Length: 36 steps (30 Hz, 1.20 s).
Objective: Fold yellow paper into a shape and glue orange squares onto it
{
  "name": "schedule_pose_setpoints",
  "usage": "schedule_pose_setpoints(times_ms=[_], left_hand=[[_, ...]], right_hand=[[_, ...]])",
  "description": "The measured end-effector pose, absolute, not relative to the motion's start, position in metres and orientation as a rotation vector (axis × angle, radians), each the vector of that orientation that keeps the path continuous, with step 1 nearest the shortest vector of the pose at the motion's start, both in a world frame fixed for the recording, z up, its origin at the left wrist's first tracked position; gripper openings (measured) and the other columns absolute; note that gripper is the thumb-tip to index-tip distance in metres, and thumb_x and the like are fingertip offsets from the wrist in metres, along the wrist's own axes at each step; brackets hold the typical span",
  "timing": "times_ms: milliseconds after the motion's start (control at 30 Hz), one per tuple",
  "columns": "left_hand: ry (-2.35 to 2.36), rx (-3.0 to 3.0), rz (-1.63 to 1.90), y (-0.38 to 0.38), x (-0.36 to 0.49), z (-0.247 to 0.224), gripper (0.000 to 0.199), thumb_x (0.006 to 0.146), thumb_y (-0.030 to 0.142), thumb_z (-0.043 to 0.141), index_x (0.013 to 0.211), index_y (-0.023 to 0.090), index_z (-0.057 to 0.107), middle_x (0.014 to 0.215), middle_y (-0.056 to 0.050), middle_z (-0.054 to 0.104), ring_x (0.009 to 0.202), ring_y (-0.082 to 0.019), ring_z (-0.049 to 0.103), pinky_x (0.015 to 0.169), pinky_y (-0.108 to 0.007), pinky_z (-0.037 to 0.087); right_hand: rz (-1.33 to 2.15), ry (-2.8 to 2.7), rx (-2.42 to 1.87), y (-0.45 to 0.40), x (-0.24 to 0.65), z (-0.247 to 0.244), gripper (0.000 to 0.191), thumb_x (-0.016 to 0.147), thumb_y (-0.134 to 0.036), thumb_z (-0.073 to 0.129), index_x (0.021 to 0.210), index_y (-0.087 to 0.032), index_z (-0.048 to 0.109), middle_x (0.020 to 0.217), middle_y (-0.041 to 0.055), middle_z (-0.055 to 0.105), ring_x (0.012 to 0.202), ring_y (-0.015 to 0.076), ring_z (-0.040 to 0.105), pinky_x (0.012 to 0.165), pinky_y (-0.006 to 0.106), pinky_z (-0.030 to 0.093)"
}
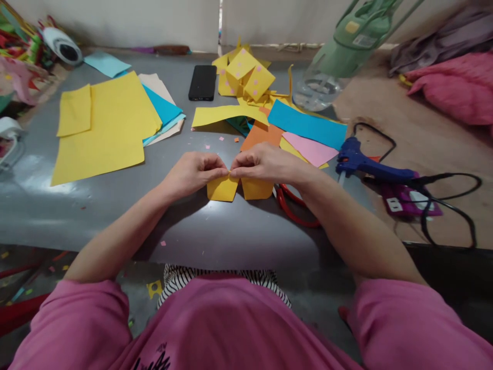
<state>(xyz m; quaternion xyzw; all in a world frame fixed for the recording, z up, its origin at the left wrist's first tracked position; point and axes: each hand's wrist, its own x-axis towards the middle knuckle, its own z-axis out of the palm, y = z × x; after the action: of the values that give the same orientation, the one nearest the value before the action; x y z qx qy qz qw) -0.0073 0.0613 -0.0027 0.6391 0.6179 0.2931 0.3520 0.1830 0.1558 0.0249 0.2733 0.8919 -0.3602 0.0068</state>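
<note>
A yellow piece [222,189] is held over the worktop [173,226] near the middle of its near edge. It is gripped by the thumb and fingers of the left hand [197,170] on 1 side and by those of the right hand [260,164] on the other, with the fingertips of the 2 hands brought almost together. 2 flaps are seen below the fingers; whether they are joined cannot be told, as the middle is covered.

Red-handled scissors [299,221] are partly hidden by the right forearm. Beyond the hands, an orange sheet [264,134], a pink sheet [310,148] and a blue strip [308,123] are overlapped toward the right edge, with a curved yellow strip [227,115] set just left of them. Large yellow sheets [108,123] are spread toward the left edge. Near the far edge, a black phone [202,82] is placed beside dotted yellow shapes [242,64]. A green-topped bottle [321,85] is stood at the far right corner, and the right edge is overlapped by a blue glue gun [379,167].
</note>
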Motion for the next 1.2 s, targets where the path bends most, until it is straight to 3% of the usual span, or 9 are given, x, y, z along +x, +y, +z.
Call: schedule_pose_setpoints(times_ms=[333, 467, 567, 667, 800, 933, 1067, 1200], left_hand=[[1.538, 1.272, 0.852, 0.067, -0.021, -0.006, 0.026, 0.082, 0.042, 0.069, 0.085, 0.017, 0.071, 0.067, 0.001, 0.061, 0.056, -0.009, 0.046, 0.052, -0.023, 0.031], [1.473, 1.384, 0.89, 0.068, -0.021, -0.009, 0.03, 0.079, 0.045, 0.072, 0.091, 0.017, 0.073, 0.081, -0.002, 0.068, 0.07, -0.012, 0.055, 0.061, -0.024, 0.037], [1.501, 1.491, 0.887, 0.069, -0.021, -0.01, 0.031, 0.082, 0.047, 0.068, 0.086, 0.016, 0.072, 0.08, -0.002, 0.068, 0.073, -0.013, 0.055, 0.064, -0.025, 0.037], [1.52, 1.532, 0.872, 0.072, -0.025, -0.006, 0.033, 0.084, 0.049, 0.063, 0.086, 0.016, 0.071, 0.078, -0.001, 0.067, 0.07, -0.012, 0.053, 0.063, -0.025, 0.036], [1.596, 1.647, 0.916, 0.082, -0.034, 0.003, 0.031, 0.083, 0.047, 0.061, 0.083, 0.016, 0.069, 0.076, -0.001, 0.066, 0.071, -0.013, 0.053, 0.064, -0.026, 0.036], [1.627, 1.675, 0.944, 0.098, -0.043, 0.01, 0.029, 0.082, 0.045, 0.062, 0.086, 0.016, 0.069, 0.077, -0.001, 0.066, 0.073, -0.014, 0.055, 0.065, -0.027, 0.038], [1.539, 1.635, 0.97, 0.114, -0.054, 0.015, 0.039, 0.086, 0.046, 0.059, 0.112, 0.018, 0.068, 0.093, -0.004, 0.07, 0.089, -0.018, 0.062, 0.076, -0.028, 0.046], [1.612, 1.609, 0.929, 0.122, -0.071, 0.02, 0.036, 0.08, 0.048, 0.067, 0.101, 0.019, 0.072, 0.105, -0.005, 0.072, 0.098, -0.021, 0.062, 0.087, -0.031, 0.046]], right_hand=[[-1.378, 2.787, 1.029, 0.166, 0.195, 0.028, 0.041, 0.082, -0.06, 0.063, 0.084, -0.02, 0.073, 0.078, 0.0015, 0.066, 0.074, 0.0156, 0.053, 0.064, 0.029, 0.037], [-1.479, 2.786, 1.05, 0.164, 0.195, 0.026, 0.036, 0.078, -0.056, 0.067, 0.077, -0.02, 0.07, 0.074, 0.0004, 0.064, 0.072, 0.0145, 0.053, 0.064, 0.029, 0.038], [-1.478, 2.822, 1.041, 0.163, 0.193, 0.026, 0.034, 0.08, -0.052, 0.066, 0.079, -0.019, 0.071, 0.074, 0.0007, 0.065, 0.071, 0.0149, 0.055, 0.066, 0.029, 0.041], [-1.43, 2.912, 1.118, 0.167, 0.193, 0.028, 0.039, 0.079, -0.055, 0.068, 0.094, -0.019, 0.074, 0.093, 0.0058, 0.072, 0.085, 0.0199, 0.063, 0.075, 0.033, 0.047], [-1.18, 3.059, 1.356, 0.178, 0.197, 0.033, 0.05, 0.08, -0.056, 0.068, 0.112, -0.018, 0.072, 0.114, 0.0119, 0.071, 0.097, 0.0253, 0.065, 0.084, 0.039, 0.051], [-1.195, 2.971, 1.238, 0.186, 0.198, 0.04, 0.037, 0.082, -0.05, 0.067, 0.102, -0.02, 0.074, 0.096, 0.0068, 0.074, 0.086, 0.0222, 0.067, 0.078, 0.035, 0.051], [-1.233, 2.872, 1.219, 0.195, 0.19, 0.039, 0.027, 0.085, -0.044, 0.062, 0.091, -0.019, 0.071, 0.085, 0.0036, 0.074, 0.075, 0.0171, 0.065, 0.069, 0.029, 0.049], [-1.038, 2.977, 1.32, 0.211, 0.174, 0.03, 0.019, 0.087, -0.034, 0.06, 0.087, -0.018, 0.071, 0.086, 0.0041, 0.074, 0.079, 0.018, 0.063, 0.072, 0.029, 0.045]])
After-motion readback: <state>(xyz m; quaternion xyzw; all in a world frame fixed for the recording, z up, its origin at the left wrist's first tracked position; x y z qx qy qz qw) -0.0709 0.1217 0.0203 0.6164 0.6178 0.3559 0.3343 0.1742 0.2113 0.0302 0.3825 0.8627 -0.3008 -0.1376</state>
